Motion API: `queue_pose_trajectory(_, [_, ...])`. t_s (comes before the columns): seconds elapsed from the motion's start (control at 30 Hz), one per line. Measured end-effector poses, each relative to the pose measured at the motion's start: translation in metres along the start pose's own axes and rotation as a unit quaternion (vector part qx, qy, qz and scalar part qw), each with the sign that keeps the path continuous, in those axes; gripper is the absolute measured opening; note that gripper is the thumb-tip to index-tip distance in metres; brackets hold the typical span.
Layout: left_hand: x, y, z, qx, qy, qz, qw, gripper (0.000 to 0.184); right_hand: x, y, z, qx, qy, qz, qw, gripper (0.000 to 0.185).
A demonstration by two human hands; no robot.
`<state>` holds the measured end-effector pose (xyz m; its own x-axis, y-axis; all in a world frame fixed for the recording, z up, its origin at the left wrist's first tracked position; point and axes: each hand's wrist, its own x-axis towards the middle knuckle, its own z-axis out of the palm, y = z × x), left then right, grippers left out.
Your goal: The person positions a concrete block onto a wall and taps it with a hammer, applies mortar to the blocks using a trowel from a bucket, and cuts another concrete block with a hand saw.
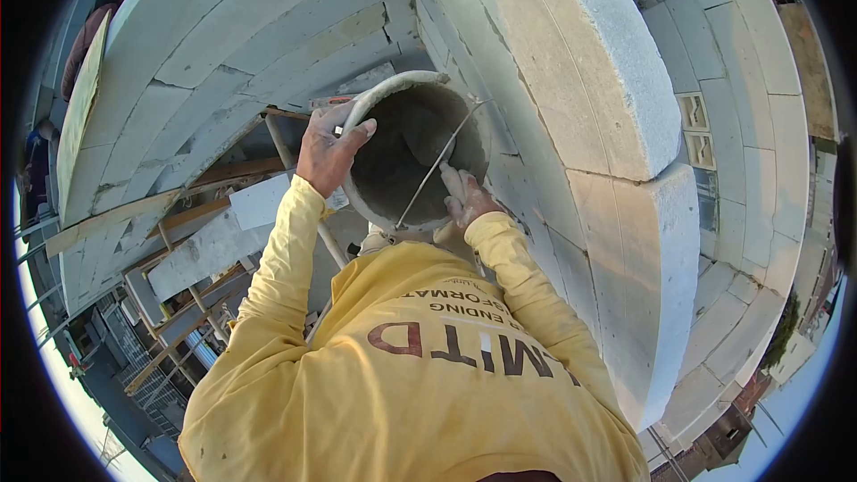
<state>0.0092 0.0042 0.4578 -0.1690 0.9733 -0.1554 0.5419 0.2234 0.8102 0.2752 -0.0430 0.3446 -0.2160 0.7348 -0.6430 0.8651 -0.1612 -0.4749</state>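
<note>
A mortar-smeared bucket point(402, 82) is tilted with its mouth toward me, in front of my chest. Its inside is dark and coated with grey mortar. My left hand point(330, 150) is closed over the left rim, thumb on the inner side. Across the mouth runs the thin wire handle point(437, 161). My right hand point(468, 198), grey with mortar, is at the lower right of the opening with its fingers curled. A paler rounded shape point(423, 137) shows inside the bucket near those fingers; what the right hand grips is not clear.
A wall of pale blocks point(562, 80) rises close on my right, and another block wall point(241, 31) stands ahead to the left. Wooden scaffold poles and boards point(201, 259) lie below left. Part of another person point(85, 45) shows at the far left.
</note>
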Motion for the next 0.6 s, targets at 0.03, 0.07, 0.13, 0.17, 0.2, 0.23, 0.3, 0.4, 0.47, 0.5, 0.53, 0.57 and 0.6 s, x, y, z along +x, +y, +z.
queue_pose_trajectory(0.03, [0.004,0.005,0.000,0.014,-0.008,-0.004,1.000,0.041,-0.016,-0.019,-0.031,-0.031,0.018,0.009,0.999,0.066])
queue_pose_trajectory(0.07, [0.009,0.011,0.001,0.027,-0.016,-0.009,0.999,0.040,-0.031,-0.034,-0.055,-0.062,0.035,0.019,0.997,0.063])
queue_pose_trajectory(0.13, [0.014,0.020,0.005,0.045,-0.018,0.020,0.999,0.036,-0.059,-0.034,-0.082,-0.098,0.091,0.009,0.991,0.060])
queue_pose_trajectory(0.17, [0.018,0.025,0.008,0.050,-0.015,0.022,0.998,0.036,-0.069,-0.031,-0.094,-0.117,0.121,0.002,0.986,0.059])
queue_pose_trajectory(0.2, [0.021,0.029,0.009,0.056,-0.012,0.022,0.998,0.035,-0.077,-0.029,-0.102,-0.136,0.126,0.017,0.982,0.060])
queue_pose_trajectory(0.23, [0.023,0.032,0.010,0.063,-0.009,0.021,0.998,0.035,-0.083,-0.027,-0.109,-0.155,0.130,0.032,0.979,0.060])
queue_pose_trajectory(0.3, [0.033,0.038,0.006,0.063,-0.007,0.043,0.997,0.035,-0.092,-0.015,-0.111,-0.186,0.131,0.050,0.972,0.062])
queue_pose_trajectory(0.4, [0.042,0.046,0.001,0.047,-0.001,0.065,0.997,0.034,-0.095,-0.011,-0.109,-0.208,0.067,0.098,0.971,0.059])
queue_pose_trajectory(0.47, [0.047,0.053,-0.001,0.044,-0.003,0.086,0.995,0.032,-0.099,-0.020,-0.114,-0.209,0.035,0.048,0.976,0.061])
queue_pose_trajectory(0.5, [0.049,0.056,-0.002,0.048,-0.007,0.103,0.994,0.031,-0.099,-0.022,-0.114,-0.208,0.018,0.023,0.978,0.062])
queue_pose_trajectory(0.53, [0.050,0.060,-0.003,0.054,-0.013,0.119,0.991,0.030,-0.095,-0.015,-0.111,-0.165,0.011,0.024,0.986,0.063])
queue_pose_trajectory(0.57, [0.050,0.063,-0.004,0.055,-0.011,0.129,0.990,0.029,-0.088,-0.002,-0.105,-0.121,0.003,0.025,0.992,0.063])
queue_pose_trajectory(0.6, [0.050,0.067,-0.005,0.056,-0.009,0.139,0.989,0.029,-0.084,-0.003,-0.106,-0.077,-0.004,0.026,0.997,0.063])
